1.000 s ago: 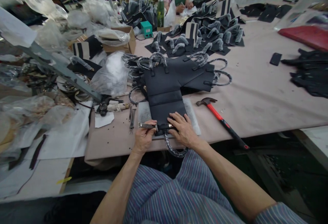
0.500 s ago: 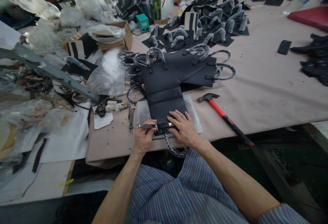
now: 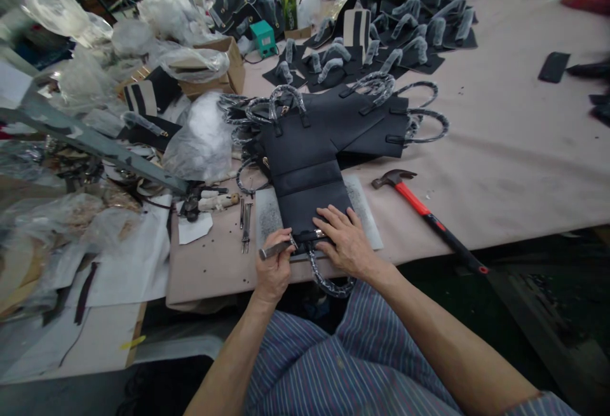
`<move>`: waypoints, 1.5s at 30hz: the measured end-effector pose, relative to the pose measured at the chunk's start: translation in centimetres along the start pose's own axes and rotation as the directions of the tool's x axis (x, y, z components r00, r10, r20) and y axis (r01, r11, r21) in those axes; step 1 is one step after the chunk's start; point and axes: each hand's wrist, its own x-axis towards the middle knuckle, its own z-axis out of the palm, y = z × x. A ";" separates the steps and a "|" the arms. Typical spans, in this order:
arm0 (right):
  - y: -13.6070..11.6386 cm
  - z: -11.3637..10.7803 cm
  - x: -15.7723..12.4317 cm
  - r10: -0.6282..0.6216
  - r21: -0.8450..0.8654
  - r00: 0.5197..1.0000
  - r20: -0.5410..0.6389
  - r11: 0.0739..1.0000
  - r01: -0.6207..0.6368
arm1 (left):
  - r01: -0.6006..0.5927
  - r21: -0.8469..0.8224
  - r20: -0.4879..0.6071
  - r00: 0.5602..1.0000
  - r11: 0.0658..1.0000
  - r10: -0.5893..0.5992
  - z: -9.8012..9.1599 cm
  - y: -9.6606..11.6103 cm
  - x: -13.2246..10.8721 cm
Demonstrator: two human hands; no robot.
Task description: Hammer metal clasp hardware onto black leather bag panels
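My left hand [image 3: 272,273] is closed around a metal hand punch [image 3: 275,250], its tip by the lower left edge of a black leather bag panel [image 3: 309,203]. In the earlier view the punch lay flatter; its end now points more toward me. My right hand [image 3: 347,241] lies flat on the panel's near edge with fingers spread. Beside its fingertips is a small shiny metal piece [image 3: 319,234]. A plastic-wrapped handle [image 3: 328,286] hangs from that edge over the table's front. Under the panel is a pale slab [image 3: 366,213], mostly covered.
A claw hammer [image 3: 436,225] with a red and black handle lies to the right. Slim metal tools [image 3: 246,228] lie at left. Behind are stacked black bag panels [image 3: 376,124], a teal box [image 3: 264,39] and a green bottle [image 3: 288,0]. A metal bar [image 3: 109,146] slants in from the left.
The punch in my left hand has tilted, its outer end dropping toward me. My right hand stays flat on the panel. The camera view has shifted slightly.
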 end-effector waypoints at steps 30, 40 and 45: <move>0.0 0.1 0.0 -0.003 0.092 0.999 -0.049 0.996 0.007 | 0.013 0.089 0.154 0.988 0.996 -0.026 0.5 0.4 2.1; 9.2 -5.3 -4.5 0.319 0.067 0.833 -0.453 0.943 -0.325 | 0.016 0.041 0.169 0.985 0.999 -0.023 0.9 0.4 2.3; 14.5 -7.9 -8.8 0.651 -0.233 0.743 -0.157 0.706 -0.668 | 0.043 0.038 0.184 0.982 0.998 -0.049 0.7 1.0 2.5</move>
